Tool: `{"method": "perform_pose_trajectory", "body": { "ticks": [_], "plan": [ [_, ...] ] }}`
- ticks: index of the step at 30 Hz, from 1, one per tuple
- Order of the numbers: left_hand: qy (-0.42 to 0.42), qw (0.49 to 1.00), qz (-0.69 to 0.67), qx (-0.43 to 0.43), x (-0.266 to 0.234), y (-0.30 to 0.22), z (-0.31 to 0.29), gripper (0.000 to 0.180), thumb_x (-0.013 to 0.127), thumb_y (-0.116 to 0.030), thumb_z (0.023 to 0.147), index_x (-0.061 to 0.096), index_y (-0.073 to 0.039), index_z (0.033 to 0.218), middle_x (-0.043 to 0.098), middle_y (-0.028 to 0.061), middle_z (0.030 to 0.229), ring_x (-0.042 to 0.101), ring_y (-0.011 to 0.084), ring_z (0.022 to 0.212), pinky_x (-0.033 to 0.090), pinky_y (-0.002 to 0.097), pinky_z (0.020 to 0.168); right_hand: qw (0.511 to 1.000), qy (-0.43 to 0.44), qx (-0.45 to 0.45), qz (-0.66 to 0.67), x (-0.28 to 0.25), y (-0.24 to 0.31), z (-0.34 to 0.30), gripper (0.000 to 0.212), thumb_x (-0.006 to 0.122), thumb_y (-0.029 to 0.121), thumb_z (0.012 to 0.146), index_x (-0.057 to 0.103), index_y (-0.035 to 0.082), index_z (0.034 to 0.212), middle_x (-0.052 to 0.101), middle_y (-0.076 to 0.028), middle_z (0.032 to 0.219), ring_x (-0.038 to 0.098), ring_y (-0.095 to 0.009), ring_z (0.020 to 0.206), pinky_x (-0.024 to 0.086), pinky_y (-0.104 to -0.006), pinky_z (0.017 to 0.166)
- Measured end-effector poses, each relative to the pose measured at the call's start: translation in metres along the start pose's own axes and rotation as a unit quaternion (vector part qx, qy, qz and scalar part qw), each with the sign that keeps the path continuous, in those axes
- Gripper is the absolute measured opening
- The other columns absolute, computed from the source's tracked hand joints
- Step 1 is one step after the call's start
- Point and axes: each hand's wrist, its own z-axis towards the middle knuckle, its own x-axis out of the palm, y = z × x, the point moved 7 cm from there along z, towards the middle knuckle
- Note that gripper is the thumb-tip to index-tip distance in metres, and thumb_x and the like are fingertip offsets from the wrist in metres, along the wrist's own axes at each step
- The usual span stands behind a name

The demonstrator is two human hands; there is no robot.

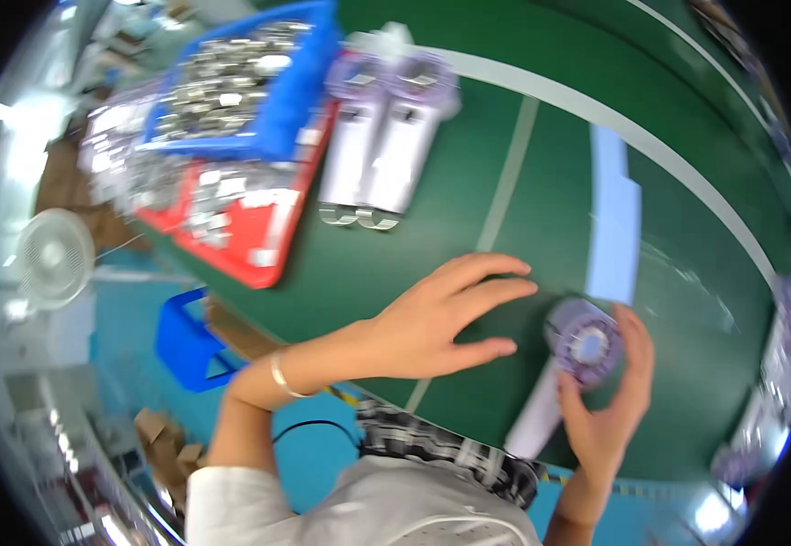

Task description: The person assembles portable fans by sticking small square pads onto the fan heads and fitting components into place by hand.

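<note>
A small handheld fan (534, 415) with a purple round head and a pale handle lies on the green table near its front edge. My right hand (616, 400) grips the fan's head, thumb on one side and fingers on the other. Stretched out over the table to the left of the fan, my left hand (446, 318) has its fingers apart and holds nothing. Two similar purple-and-white handheld fans (382, 150) lie side by side farther back, each with a metallic loop at its near end.
A blue bin (273, 114) full of small metal parts rests by a red tray (259, 264) with more small parts at the left. A light-blue strip (616, 218) lies on the green table (541, 246). Purple bagged items (773, 382) line the right edge. A blue crate (182, 346) stands below.
</note>
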Motion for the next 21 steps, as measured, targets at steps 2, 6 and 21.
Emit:
{"method": "perform_pose_trajectory", "body": {
  "ticks": [2, 6, 21],
  "plan": [
    [-0.15, 0.982, 0.108, -0.035, -0.044, 0.007, -0.025, 0.042, 0.075, -0.012, 0.084, 0.063, -0.005, 0.124, 0.061, 0.0145, 0.124, 0.061, 0.0328, 0.113, 0.051, 0.0405, 0.096, 0.998, -0.006, -0.021, -0.053, -0.001, 0.002, -0.001, 0.074, 0.076, -0.004, 0.068, 0.051, 0.001, 0.138, 0.053, -0.022, 0.137, 0.053, -0.04, 0.126, 0.042, -0.0463, 0.106],
    [-0.366, 0.86, 0.3, -0.189, -0.125, 0.025, -0.106, 0.027, 0.071, -0.002, 0.083, 0.068, -0.002, 0.111, 0.068, 0.0157, 0.108, 0.065, 0.0319, 0.103, 0.051, 0.039, 0.09, 0.998, 0.015, -0.043, -0.044, 0.008, 0.003, -0.002, 0.079, 0.078, -0.004, 0.068, 0.047, 0.001, 0.141, 0.046, -0.021, 0.144, 0.048, -0.042, 0.13, 0.04, -0.0494, 0.108],
    [-0.237, 0.794, 0.501, -0.248, -0.194, 0.092, -0.125, 0.014, 0.072, -0.016, 0.087, 0.073, -0.002, 0.089, 0.068, 0.0133, 0.088, 0.064, 0.0327, 0.081, 0.046, 0.0429, 0.084, 0.997, -0.019, -0.069, -0.017, 0.002, 0.004, 0.002, 0.066, 0.073, 0.0, 0.074, 0.051, -0.002, 0.136, 0.05, -0.022, 0.139, 0.051, -0.043, 0.127, 0.042, -0.0484, 0.106]
  ]
}}
